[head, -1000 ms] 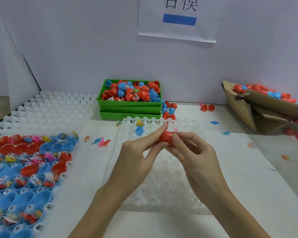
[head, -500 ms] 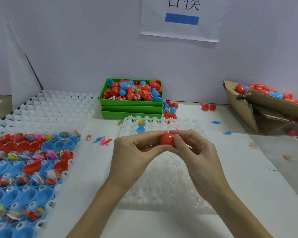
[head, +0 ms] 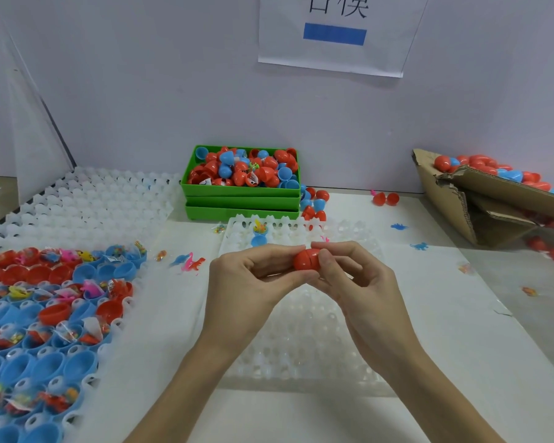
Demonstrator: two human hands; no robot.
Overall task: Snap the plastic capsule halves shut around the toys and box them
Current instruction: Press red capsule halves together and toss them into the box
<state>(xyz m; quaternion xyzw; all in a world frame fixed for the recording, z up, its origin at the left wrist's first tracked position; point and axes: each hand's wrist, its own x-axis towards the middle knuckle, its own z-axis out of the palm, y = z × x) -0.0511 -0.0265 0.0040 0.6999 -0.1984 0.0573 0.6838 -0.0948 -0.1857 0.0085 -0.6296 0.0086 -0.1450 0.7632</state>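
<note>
Both hands meet above the clear tray (head: 301, 346) on the desk: the left hand (head: 253, 276) and right hand (head: 359, 282) each pinch one end of the red capsule (head: 306, 259), grip tight, likely pressing its halves together. The cardboard box (head: 480, 203) waits far right; loose toy dinosaurs (head: 189, 263) litter the route.

A white table (head: 445, 330) carried clear cell trays (head: 301, 330), a left tray of blue and red capsule halves (head: 45, 314), stacked green bins (head: 240, 199), a torn cardboard box (head: 480, 212), and scattered toy dinosaurs (head: 189, 262).
</note>
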